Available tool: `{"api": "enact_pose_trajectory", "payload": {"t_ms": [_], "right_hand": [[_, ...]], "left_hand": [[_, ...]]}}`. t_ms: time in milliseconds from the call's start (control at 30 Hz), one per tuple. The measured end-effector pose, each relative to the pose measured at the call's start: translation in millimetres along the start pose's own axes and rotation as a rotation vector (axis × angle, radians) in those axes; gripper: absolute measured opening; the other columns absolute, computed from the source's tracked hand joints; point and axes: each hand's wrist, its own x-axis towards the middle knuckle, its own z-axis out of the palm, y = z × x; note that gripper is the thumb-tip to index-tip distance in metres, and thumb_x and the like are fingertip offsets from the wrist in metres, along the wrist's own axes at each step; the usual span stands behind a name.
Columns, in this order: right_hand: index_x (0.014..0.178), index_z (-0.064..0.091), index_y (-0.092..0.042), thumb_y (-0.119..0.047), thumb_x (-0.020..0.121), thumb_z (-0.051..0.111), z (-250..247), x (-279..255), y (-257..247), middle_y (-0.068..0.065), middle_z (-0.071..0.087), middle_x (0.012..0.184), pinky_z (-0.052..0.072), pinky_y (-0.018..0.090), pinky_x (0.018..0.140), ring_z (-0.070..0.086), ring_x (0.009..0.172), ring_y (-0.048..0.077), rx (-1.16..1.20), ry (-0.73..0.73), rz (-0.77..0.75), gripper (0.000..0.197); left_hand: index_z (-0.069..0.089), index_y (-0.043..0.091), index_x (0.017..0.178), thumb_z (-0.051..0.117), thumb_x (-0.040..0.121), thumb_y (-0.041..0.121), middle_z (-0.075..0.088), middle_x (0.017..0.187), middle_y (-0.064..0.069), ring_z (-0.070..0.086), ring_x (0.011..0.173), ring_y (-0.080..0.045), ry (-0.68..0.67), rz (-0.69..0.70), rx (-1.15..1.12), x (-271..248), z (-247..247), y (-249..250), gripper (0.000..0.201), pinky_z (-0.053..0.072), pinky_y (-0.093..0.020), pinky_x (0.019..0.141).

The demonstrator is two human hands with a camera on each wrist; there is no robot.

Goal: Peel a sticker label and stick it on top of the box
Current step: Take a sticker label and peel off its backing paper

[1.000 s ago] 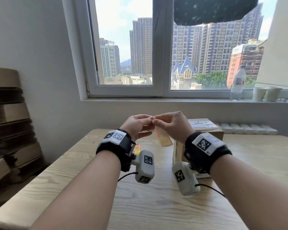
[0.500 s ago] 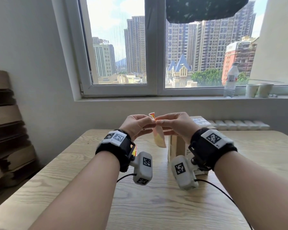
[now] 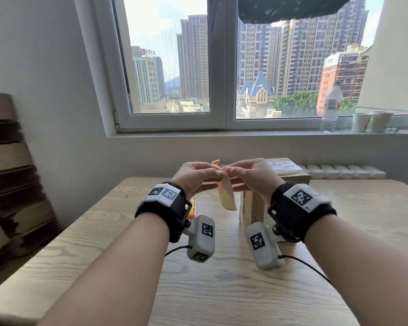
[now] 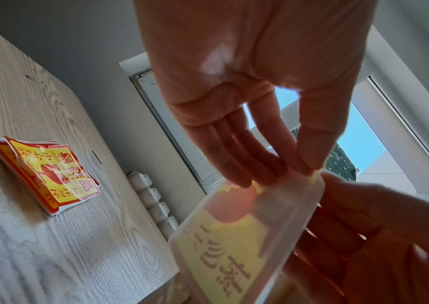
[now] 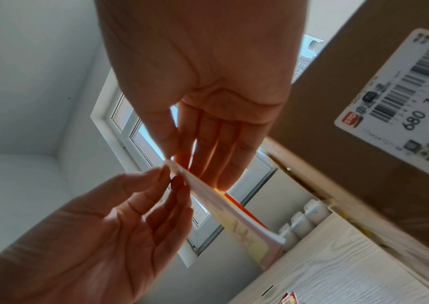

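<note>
Now | fragile sticker (image 3: 226, 196) hangs above tabletop (image 3: 222, 290), beside cardboard box (image 3: 290, 176) | your left hand (image 3: 193, 177), right hand (image 3: 252, 176) pinch its top corner | thin, limp, tacky; seemingly part-peeled | hold edges only

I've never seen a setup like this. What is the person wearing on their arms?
Bare forearms, no sleeves. Each wrist has a black band topped by a white plate with black square code markers. Below each hangs a white camera pod with more markers and a thin black cable. Both hands are ungloved.
</note>
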Motion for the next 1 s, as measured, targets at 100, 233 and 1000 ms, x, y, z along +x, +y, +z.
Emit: {"api": "enact_pose_trajectory", "payload": {"t_ms": [100,233,1000], "right_hand": [[0.088,0.072,-0.009,-0.017,0.088,0.063,2.4,-1.7,2.1,0.015,0.075,0.096,0.058,0.044,0.086,0.072,0.093,0.028,-0.017,0.014,-0.007,0.012],[0.084,0.067,-0.011,-0.015,0.091,0.059,4.9,-2.2,2.3,0.01,0.071,0.088,0.058,0.043,0.085,0.07,0.085,0.024,-0.001,-0.004,0.002,0.011],[0.087,0.06,-0.006,-0.01,0.097,0.047,12.7,-1.9,17.3,0.021,0.069,0.098,0.058,0.042,0.083,0.068,0.087,0.03,0.129,0.027,0.12,0.017]], "left_hand": [[0.068,0.005,0.075,0.063,0.08,-0.003,0.071,0.073,-0.006,0.068,0.069,-0.015,0.011,-0.004,0.003,1.3,1.3,-4.7,0.01,0.059,-0.02,0.066],[0.067,0.003,0.078,0.063,0.081,-0.004,0.069,0.082,-0.011,0.067,0.078,-0.022,0.016,-0.004,-0.038,2.7,1.4,-9.9,0.009,0.057,-0.026,0.079],[0.063,-0.001,0.077,0.05,0.084,-0.009,0.066,0.084,-0.015,0.065,0.075,-0.02,0.006,-0.067,-0.062,2.4,0.1,-20.3,0.017,0.058,-0.019,0.071]]}}
